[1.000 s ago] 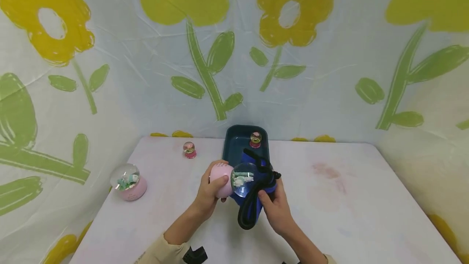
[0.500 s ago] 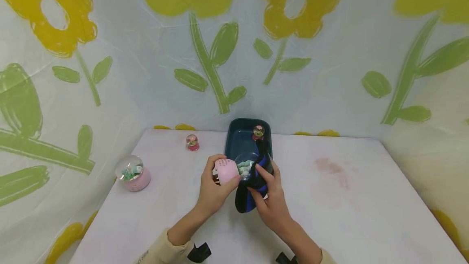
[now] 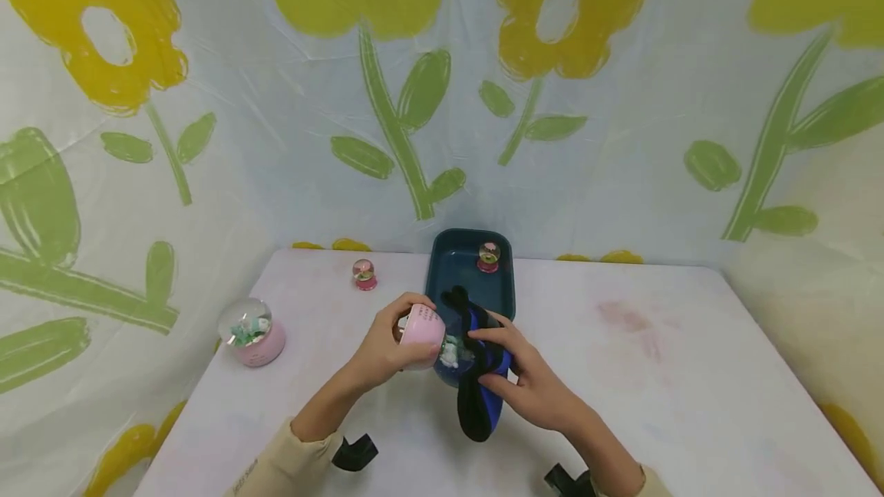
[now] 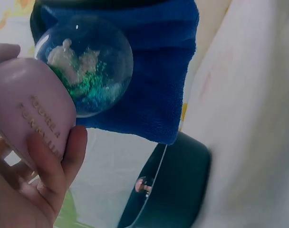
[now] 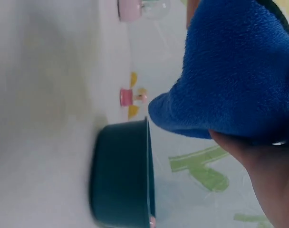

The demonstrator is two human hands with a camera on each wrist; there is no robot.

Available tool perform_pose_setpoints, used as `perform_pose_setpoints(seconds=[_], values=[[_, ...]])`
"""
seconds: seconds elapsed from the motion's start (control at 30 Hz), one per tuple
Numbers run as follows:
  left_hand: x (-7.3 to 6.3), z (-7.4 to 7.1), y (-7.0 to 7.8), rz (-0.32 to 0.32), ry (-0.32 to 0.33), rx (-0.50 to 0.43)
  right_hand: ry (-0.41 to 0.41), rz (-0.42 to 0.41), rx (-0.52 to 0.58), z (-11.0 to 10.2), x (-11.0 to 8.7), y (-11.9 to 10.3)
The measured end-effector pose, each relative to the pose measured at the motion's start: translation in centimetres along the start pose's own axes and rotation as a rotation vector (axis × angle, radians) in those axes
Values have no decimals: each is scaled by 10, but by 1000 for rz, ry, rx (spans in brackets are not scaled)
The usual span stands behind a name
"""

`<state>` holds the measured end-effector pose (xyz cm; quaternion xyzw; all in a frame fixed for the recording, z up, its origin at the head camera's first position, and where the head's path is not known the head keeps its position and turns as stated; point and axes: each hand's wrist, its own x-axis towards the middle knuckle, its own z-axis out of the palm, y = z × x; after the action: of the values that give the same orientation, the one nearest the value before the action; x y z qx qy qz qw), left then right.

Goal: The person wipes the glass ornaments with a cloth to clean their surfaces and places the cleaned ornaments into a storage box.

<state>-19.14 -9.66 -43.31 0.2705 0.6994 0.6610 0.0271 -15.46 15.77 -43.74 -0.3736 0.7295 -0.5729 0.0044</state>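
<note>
My left hand (image 3: 380, 347) grips a snow globe by its pink base (image 3: 423, 332), lifted over the front of the table with its glass dome turned to the right. White figures and green glitter show inside the dome (image 4: 85, 66) in the left wrist view. My right hand (image 3: 535, 382) holds a fuzzy blue cloth (image 5: 239, 71) with black edging, fingers and thumb pinching it at the dome's right side. The cloth covers that side of the glass and spreads behind it. Raised lettering shows on the base in the left wrist view.
Behind my hands is a dark teal tray (image 3: 452, 255) holding a small snow globe (image 3: 489, 258). Another small snow globe (image 3: 364, 274) stands on the white table (image 3: 656, 382), left of the tray. Further left stands a large pink-based snow globe (image 3: 254, 332). A flower-print sheet (image 3: 290, 129) hangs behind.
The cloth has gone from hanging loosely behind the dome to being folded against its right side. My right fingers have moved onto its front. The base has tilted slightly in my left hand.
</note>
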Motion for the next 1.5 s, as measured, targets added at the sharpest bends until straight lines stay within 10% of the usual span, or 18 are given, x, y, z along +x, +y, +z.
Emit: perform_pose_setpoints(seconds=[0.5, 0.93, 1.27, 1.5], values=[[8, 36, -30, -156, 230, -354, 173, 12, 320, 2, 1, 15], [10, 62, -27, 32, 440, -87, 459, -52, 86, 17, 8, 25], [8, 48, 1, 123, 290, 591, 240, 22, -299, 0, -2, 18], [5, 22, 18, 58, 30, 599, -51, 33, -136, -18, -3, 5]])
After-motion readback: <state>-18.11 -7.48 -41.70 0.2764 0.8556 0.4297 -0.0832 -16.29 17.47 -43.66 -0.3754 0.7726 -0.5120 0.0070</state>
